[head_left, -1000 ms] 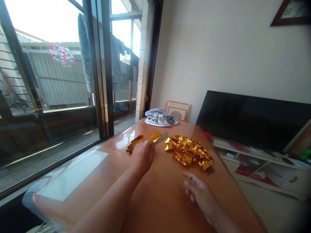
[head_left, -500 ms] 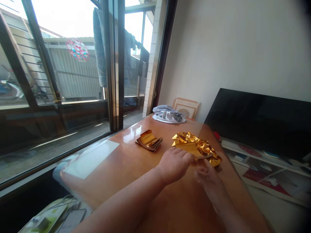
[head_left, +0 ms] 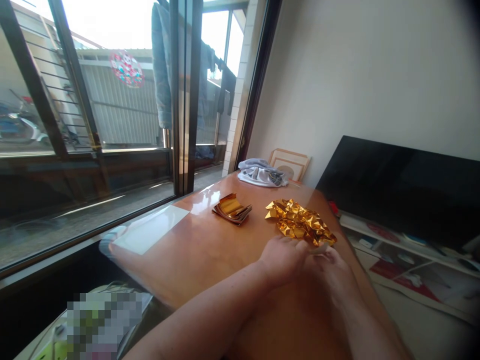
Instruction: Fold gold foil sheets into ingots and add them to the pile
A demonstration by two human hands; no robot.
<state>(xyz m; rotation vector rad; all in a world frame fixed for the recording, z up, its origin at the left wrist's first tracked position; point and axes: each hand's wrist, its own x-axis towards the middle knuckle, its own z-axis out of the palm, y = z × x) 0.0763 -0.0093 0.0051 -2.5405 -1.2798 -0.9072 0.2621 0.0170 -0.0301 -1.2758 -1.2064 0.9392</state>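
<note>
Crumpled gold foil point(head_left: 300, 222) lies in a faceted, mirror-bright heap just beyond the person's hands, its sharp creases throwing back glints of amber and yellow. Farther from the hands and toward the left, a small stack of foil squares point(head_left: 231, 209) sits in a loose fan, gold on top with coppery edges showing along its side. Both rest on a glossy orange-brown wooden table point(head_left: 195, 250), whose polish carries a pale, hard-edged rectangle point(head_left: 150, 229) left of the hands; whether it is a sheet or a reflection is hard to make out. The left hand point(head_left: 283, 260) and right hand point(head_left: 332, 270) are close together at the near edge of the heap, with the fingers curled inward and meeting. The fingertips point(head_left: 298, 245) reach the foil's lower edge, and a thin pale sliver shows between the hands, but the overlap hides whether either hand is gripping anything. Well beyond the hands sit a folded grey-and-white cloth point(head_left: 260, 173) and a black screen point(head_left: 397, 185), while a pixelated object point(head_left: 103, 320) below and left of them cannot be identified.
</note>
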